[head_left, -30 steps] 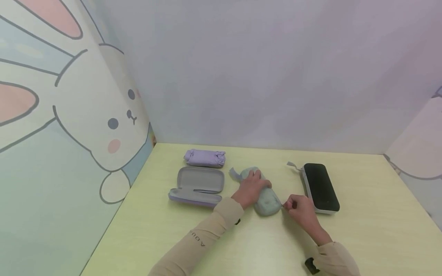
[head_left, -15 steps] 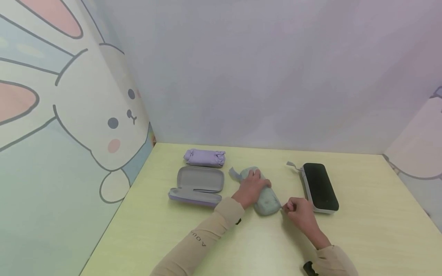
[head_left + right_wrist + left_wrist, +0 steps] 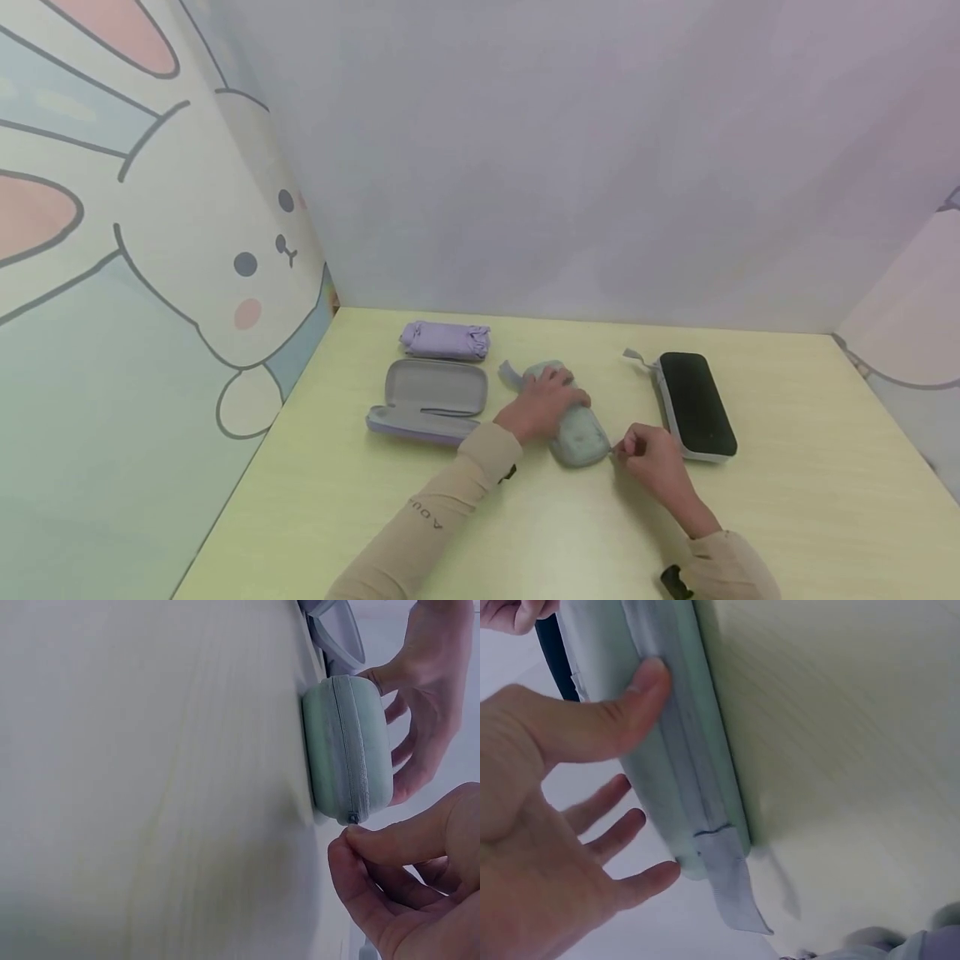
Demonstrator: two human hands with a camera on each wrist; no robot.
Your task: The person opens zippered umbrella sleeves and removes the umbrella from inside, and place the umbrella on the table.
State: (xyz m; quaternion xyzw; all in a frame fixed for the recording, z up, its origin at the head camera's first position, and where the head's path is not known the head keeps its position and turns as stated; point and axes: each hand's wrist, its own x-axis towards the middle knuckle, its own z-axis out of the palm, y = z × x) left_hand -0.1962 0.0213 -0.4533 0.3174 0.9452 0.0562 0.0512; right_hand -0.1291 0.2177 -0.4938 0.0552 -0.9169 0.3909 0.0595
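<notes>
A pale green zippered case (image 3: 581,437) lies on the table, a grey fabric tab (image 3: 511,375) at its far left end. Over its upper part, my left hand (image 3: 542,404) grips it. In the left wrist view the thumb of the left hand (image 3: 562,780) presses along the zipper band, with the fingers on the case's (image 3: 682,735) top side. At the near right corner, my right hand (image 3: 656,462) pinches the small zipper pull between thumb and forefinger. The right wrist view shows the right hand (image 3: 412,870) at the bottom end of the case's (image 3: 349,750) zipper, which looks closed there.
Left of the green case lies an opened case (image 3: 437,388) with grey lining and a purple outside. Behind that is a wrapped purple bundle (image 3: 445,342). To the right rests a white-sided case with a black top (image 3: 697,406) and a grey tab. Walls stand behind and at the left.
The left hand and forearm have shifted slightly left, the hand still on the green case. The right hand stays at the corner, barely moved.
</notes>
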